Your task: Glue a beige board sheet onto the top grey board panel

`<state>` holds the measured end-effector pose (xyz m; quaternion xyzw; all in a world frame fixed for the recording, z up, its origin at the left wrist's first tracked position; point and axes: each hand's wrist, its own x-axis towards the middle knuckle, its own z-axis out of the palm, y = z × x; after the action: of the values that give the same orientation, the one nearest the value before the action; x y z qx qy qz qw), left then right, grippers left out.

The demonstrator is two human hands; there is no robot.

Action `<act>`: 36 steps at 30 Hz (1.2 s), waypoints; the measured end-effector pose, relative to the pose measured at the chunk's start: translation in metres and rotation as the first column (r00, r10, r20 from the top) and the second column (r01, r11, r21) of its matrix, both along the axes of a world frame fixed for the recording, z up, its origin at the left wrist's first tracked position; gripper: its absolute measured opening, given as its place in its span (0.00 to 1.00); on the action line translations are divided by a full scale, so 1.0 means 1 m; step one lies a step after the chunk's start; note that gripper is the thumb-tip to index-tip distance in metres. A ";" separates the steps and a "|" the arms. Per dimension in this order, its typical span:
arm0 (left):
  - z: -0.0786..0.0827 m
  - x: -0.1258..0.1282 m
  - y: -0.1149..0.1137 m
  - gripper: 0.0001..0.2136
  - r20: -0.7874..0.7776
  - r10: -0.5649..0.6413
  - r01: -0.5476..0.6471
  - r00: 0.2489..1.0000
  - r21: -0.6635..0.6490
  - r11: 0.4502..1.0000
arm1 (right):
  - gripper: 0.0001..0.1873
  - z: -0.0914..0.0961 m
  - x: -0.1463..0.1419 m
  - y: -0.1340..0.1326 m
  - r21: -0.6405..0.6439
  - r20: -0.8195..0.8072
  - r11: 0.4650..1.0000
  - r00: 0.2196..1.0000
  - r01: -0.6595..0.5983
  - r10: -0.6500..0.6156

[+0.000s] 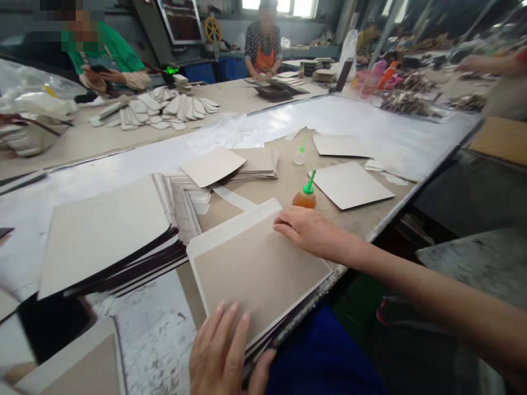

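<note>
A beige rectangular panel [251,269] with a pale border lies on a stack of similar sheets at the table's front edge. My left hand [224,351] rests on its near corner, fingers lying flat and thumb apart by the stack's side. Near the panel's far right side, my right hand [308,230] has its fingertips pressed together against the surface; anything between them is hidden. Just behind that hand stands a squeeze bottle [303,199] with amber liquid and a green nozzle. To the left sits a tall, fanned stack of pale panels [107,230] with dark undersides.
Farther back are a smaller clear bottle [300,157], loose pale panels [352,185] and another panel stack [255,164]. A pile of white cut pieces [160,107] lies across the table. People sit beyond, including one in an orange apron [264,59].
</note>
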<state>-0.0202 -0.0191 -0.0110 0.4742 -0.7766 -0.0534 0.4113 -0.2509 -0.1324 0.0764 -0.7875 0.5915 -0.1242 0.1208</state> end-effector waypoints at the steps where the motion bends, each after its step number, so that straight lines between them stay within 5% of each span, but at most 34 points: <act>1: -0.001 -0.003 0.002 0.30 0.002 0.022 -0.022 1.000 0.002 1.000 | 0.10 -0.005 0.011 -0.005 -0.026 -0.013 0.998 0.998 -0.060 0.060; 7: 0.004 -0.014 0.012 0.37 -0.020 0.320 -0.304 0.947 0.268 0.914 | 0.11 -0.024 0.065 -0.030 -0.081 -0.212 0.966 0.951 -0.244 0.223; 12: 0.005 -0.018 0.017 0.34 -0.077 0.415 -0.315 0.907 0.531 0.787 | 0.12 -0.032 0.078 -0.040 -0.151 -0.232 0.959 0.952 -0.240 0.201; 16: 0.003 -0.014 0.017 0.37 -0.059 0.328 -0.242 0.943 0.555 0.796 | 0.12 -0.043 0.082 -0.041 -0.208 -0.191 0.951 0.963 -0.230 0.192; 30: 0.005 -0.018 0.017 0.35 -0.125 0.384 -0.247 0.915 0.578 0.777 | 0.10 -0.050 0.090 -0.036 -0.241 -0.191 0.948 0.968 -0.209 0.165; 36: 0.001 -0.008 0.017 0.38 -0.050 0.265 -0.197 0.963 0.541 0.818 | 0.10 -0.053 0.090 -0.036 -0.262 -0.188 0.943 0.969 -0.206 0.160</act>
<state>-0.0281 -0.0022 -0.0099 0.6558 -0.6413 -0.2445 0.3144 -0.1608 -0.1688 0.0234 -0.8558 0.4999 -0.1293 -0.0297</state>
